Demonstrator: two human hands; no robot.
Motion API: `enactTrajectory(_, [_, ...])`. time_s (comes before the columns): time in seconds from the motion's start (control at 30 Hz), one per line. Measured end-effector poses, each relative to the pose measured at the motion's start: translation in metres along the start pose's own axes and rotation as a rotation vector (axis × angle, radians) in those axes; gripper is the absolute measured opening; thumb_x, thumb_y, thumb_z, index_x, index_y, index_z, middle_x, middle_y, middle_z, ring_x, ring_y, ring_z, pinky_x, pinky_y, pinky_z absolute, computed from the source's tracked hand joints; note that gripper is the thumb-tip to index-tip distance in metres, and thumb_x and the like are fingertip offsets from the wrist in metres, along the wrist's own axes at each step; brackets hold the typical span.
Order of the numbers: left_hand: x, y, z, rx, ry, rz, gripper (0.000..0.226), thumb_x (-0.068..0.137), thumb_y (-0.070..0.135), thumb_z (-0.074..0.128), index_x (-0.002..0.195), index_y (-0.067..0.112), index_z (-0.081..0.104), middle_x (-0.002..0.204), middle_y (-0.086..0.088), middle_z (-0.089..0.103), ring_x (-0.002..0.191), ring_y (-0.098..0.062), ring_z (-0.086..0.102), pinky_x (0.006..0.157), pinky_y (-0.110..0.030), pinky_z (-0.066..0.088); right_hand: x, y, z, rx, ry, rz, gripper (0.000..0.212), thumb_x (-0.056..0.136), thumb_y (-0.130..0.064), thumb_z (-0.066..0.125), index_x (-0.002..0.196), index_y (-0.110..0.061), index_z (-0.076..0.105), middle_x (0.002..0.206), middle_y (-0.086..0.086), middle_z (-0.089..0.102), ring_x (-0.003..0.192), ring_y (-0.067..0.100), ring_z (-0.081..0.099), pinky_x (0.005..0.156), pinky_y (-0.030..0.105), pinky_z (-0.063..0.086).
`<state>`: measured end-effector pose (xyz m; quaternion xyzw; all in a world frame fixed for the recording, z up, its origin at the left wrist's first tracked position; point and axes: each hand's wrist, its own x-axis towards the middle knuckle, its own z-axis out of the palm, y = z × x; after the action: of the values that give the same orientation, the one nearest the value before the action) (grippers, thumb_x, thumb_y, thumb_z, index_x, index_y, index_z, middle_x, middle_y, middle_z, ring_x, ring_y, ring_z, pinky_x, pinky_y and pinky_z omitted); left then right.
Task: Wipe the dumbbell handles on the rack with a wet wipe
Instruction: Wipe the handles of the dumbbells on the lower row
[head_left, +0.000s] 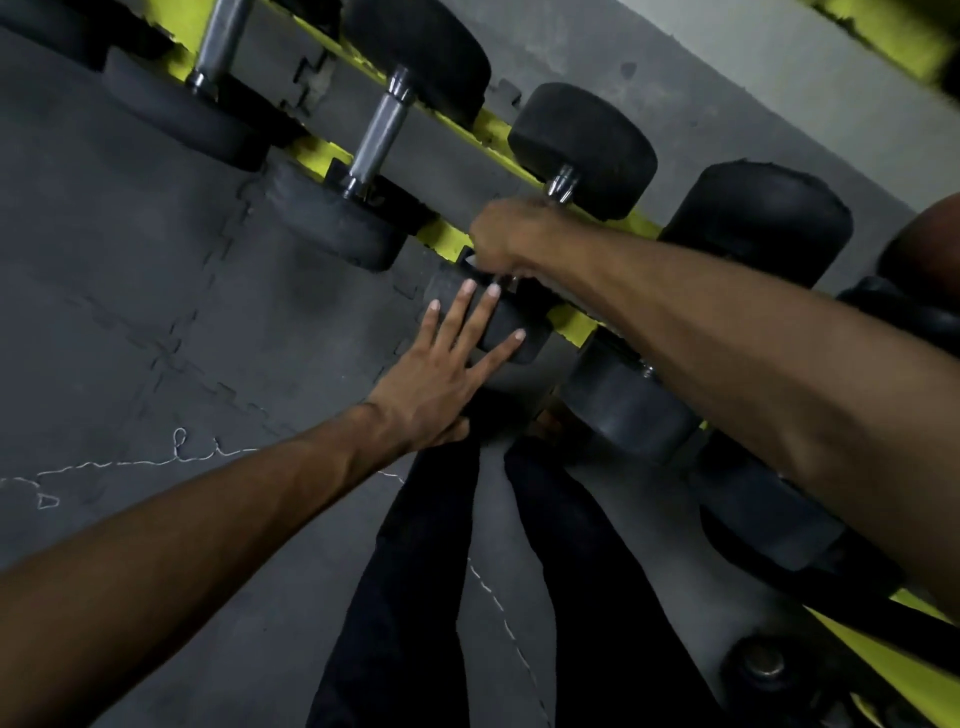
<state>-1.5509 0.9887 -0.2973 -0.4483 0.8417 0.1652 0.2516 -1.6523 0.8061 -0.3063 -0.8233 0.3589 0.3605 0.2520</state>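
Note:
A row of black dumbbells with steel handles lies across the yellow rack (452, 236). My right hand (506, 241) is curled around the handle of the middle dumbbell (587, 148), whose handle is mostly hidden under it; a bit of white wipe shows beneath the fingers. My left hand (447, 374) lies flat with straight, spread fingers on the near head (511, 338) of that same dumbbell. To the left, another dumbbell shows its bare steel handle (379, 135).
Grey interlocking floor mats (130, 312) fill the left. My dark trouser legs (415, 571) stand close to the rack. More dumbbells (758, 218) sit to the right, and a lower rack level holds others (763, 525).

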Motion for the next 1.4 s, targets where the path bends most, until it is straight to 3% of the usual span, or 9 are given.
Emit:
enactTrajectory(0.13, [0.0, 0.001, 0.0, -0.004, 0.015, 0.005, 0.128, 0.081, 0.064, 0.071, 0.164, 0.019, -0.015, 0.161, -0.033, -0.031, 0.151, -0.054, -0.023, 0.122, -0.067, 0.017, 0.028, -0.004, 0.006, 0.088, -0.221, -0.038, 0.027, 0.094, -0.024, 0.049, 0.081, -0.011, 0.07, 0.078, 0.008, 0.075, 0.072, 0.029, 0.072, 0.08, 0.042, 0.061])
enactTrajectory(0.27, [-0.001, -0.001, 0.0, -0.026, 0.021, 0.006, 0.129, 0.08, 0.062, 0.072, 0.164, 0.019, -0.016, 0.161, -0.033, -0.032, 0.151, -0.054, -0.023, 0.122, -0.068, 0.016, 0.009, 0.015, 0.031, 0.156, 0.131, -0.092, 0.02, 0.093, -0.022, 0.057, 0.078, -0.013, 0.066, 0.084, 0.008, 0.064, 0.078, 0.03, 0.062, 0.067, 0.033, 0.047])
enactTrajectory(0.43, [-0.001, -0.002, 0.003, -0.042, 0.045, 0.011, 0.13, 0.078, 0.064, 0.074, 0.165, 0.018, -0.012, 0.162, -0.033, -0.029, 0.152, -0.054, -0.021, 0.12, -0.069, 0.019, -0.035, 0.026, 0.086, 0.451, 0.5, -0.14, 0.014, 0.094, -0.017, 0.06, 0.106, -0.023, 0.061, 0.116, 0.002, 0.047, 0.09, 0.026, 0.059, 0.065, 0.039, 0.052])
enactTrajectory(0.67, [-0.001, -0.003, 0.0, -0.042, 0.003, 0.019, 0.132, 0.078, 0.069, 0.071, 0.164, 0.018, -0.016, 0.162, -0.033, -0.03, 0.151, -0.055, -0.022, 0.12, -0.07, 0.018, -0.03, 0.009, 0.117, 0.888, 0.649, 0.238, 0.008, 0.088, -0.009, 0.067, 0.094, -0.013, 0.063, 0.103, 0.004, 0.065, 0.087, 0.021, 0.063, 0.073, 0.033, 0.049])
enactTrajectory(0.8, [0.0, -0.003, -0.004, -0.036, -0.02, 0.019, 0.132, 0.079, 0.07, 0.069, 0.164, 0.018, -0.018, 0.161, -0.034, -0.031, 0.15, -0.056, -0.023, 0.12, -0.07, 0.017, -0.023, 0.005, 0.122, 1.077, 0.565, 0.522, 0.006, 0.088, -0.01, 0.064, 0.089, -0.013, 0.069, 0.091, -0.006, 0.07, 0.082, 0.011, 0.062, 0.071, 0.025, 0.047])
enactTrajectory(0.93, [-0.001, -0.004, -0.006, -0.052, -0.04, 0.024, 0.13, 0.08, 0.069, 0.07, 0.164, 0.02, -0.016, 0.16, -0.034, -0.032, 0.15, -0.056, -0.023, 0.12, -0.069, 0.017, 0.002, 0.017, 0.108, 1.705, 0.428, 0.606, 0.02, 0.09, 0.001, 0.056, 0.09, -0.011, 0.073, 0.079, 0.003, 0.073, 0.074, 0.019, 0.069, 0.065, 0.026, 0.054])
enactTrajectory(1.13, [0.001, -0.003, -0.004, -0.083, -0.06, 0.028, 0.132, 0.08, 0.063, 0.072, 0.163, 0.019, -0.02, 0.158, -0.033, -0.038, 0.148, -0.055, -0.03, 0.121, -0.07, 0.01, 0.033, 0.055, 0.082, 2.821, 0.47, 0.249, 0.03, 0.104, -0.007, 0.035, 0.105, -0.003, 0.064, 0.095, 0.019, 0.073, 0.084, 0.03, 0.076, 0.074, 0.045, 0.063])
enactTrajectory(1.27, [0.001, -0.003, -0.006, -0.1, -0.076, 0.036, 0.132, 0.081, 0.063, 0.072, 0.162, 0.02, -0.022, 0.157, -0.032, -0.039, 0.147, -0.055, -0.031, 0.121, -0.071, 0.01, 0.037, 0.044, 0.075, 2.852, 0.67, 0.348, 0.03, 0.102, -0.005, 0.034, 0.103, -0.003, 0.064, 0.085, 0.016, 0.074, 0.078, 0.028, 0.075, 0.076, 0.045, 0.062])
enactTrajectory(1.4, [0.0, -0.005, -0.01, -0.1, -0.088, 0.042, 0.132, 0.08, 0.062, 0.072, 0.162, 0.02, -0.022, 0.157, -0.031, -0.04, 0.148, -0.054, -0.031, 0.121, -0.07, 0.009, 0.023, 0.02, 0.07, 2.463, 1.079, 0.751, 0.017, 0.088, -0.001, 0.057, 0.073, -0.009, 0.062, 0.059, -0.002, 0.066, 0.054, 0.009, 0.061, 0.062, 0.026, 0.051])
